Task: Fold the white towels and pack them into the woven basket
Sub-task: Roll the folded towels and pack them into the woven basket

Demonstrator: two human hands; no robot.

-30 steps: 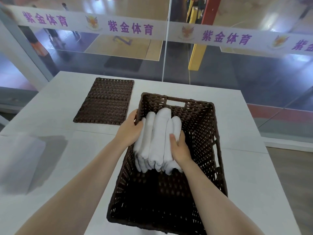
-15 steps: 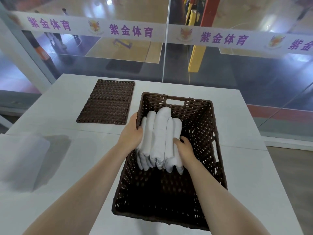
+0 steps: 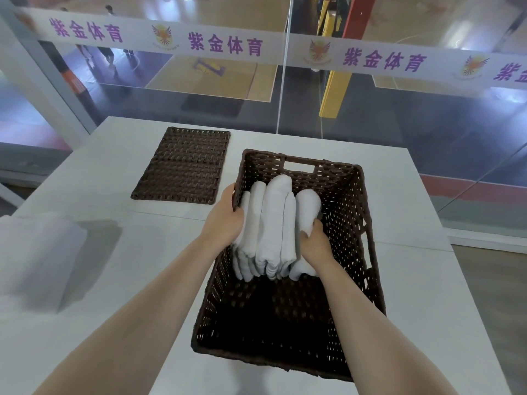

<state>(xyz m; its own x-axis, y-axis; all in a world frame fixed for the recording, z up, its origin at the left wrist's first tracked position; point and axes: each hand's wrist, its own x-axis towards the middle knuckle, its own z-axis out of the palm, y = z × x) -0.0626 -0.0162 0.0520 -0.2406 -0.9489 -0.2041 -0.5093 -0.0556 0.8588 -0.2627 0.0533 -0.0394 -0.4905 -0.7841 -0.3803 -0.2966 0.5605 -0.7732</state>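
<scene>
White table [image 3: 413, 280] by a glass wall. A blurry white pile [image 3: 37, 258] sat well left of the fingers, a woven lid [image 3: 184, 165] beyond them. The left hand [image 3: 226, 220] gripped the woven basket [image 3: 356, 223] wall; the right hand [image 3: 315, 245] clutched the white towels [image 3: 273, 223] packed inside between them.

A sports hall, likely its viewing level: a glass wall [image 3: 285, 89] with a printed banner [image 3: 228, 45] overlooks a wooden basketball court [image 3: 216, 78].

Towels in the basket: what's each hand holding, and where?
Both hands clamp the folded white towels: left hand against the left side, right hand against the right side.
</scene>
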